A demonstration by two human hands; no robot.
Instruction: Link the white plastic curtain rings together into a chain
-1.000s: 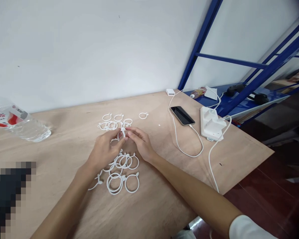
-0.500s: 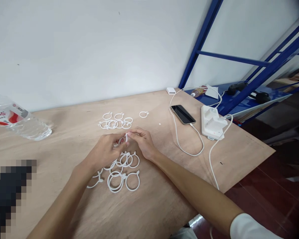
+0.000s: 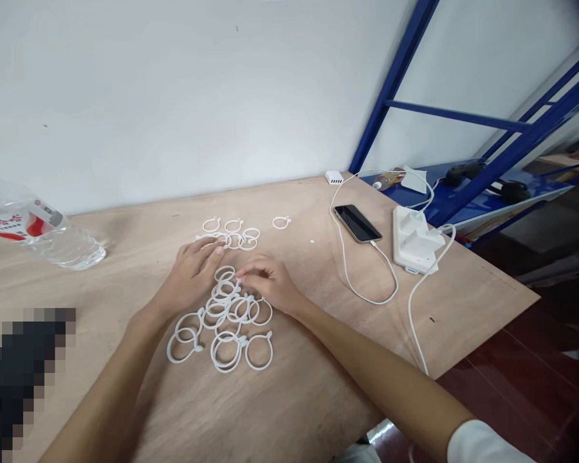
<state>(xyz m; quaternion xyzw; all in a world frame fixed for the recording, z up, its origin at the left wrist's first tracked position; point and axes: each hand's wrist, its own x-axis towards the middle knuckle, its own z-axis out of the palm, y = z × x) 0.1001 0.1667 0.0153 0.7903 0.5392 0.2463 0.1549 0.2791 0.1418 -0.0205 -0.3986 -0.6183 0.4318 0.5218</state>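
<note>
Several white plastic rings lie in a near pile (image 3: pixel 222 328) on the wooden table (image 3: pixel 294 386), and a smaller far group of rings (image 3: pixel 234 233) sits behind it. My left hand (image 3: pixel 189 273) stretches forward, fingers extended, its fingertips at the left end of the far group. My right hand (image 3: pixel 269 283) rests beside the near pile with thumb and forefinger pinched on a white ring (image 3: pixel 226 278) at the pile's top. One single ring (image 3: pixel 280 222) lies apart at the right of the far group.
A clear water bottle (image 3: pixel 38 233) lies on its side at the far left. A black phone (image 3: pixel 357 223) with a white cable (image 3: pixel 367 283) and a white charger block (image 3: pixel 412 240) sit to the right. Blue shelving (image 3: pixel 468 119) stands beyond the table's right edge.
Both hands were together pinching one ring above the pile. Now the left hand has let go and reached forward to the far group; the right hand has lowered to the near pile.
</note>
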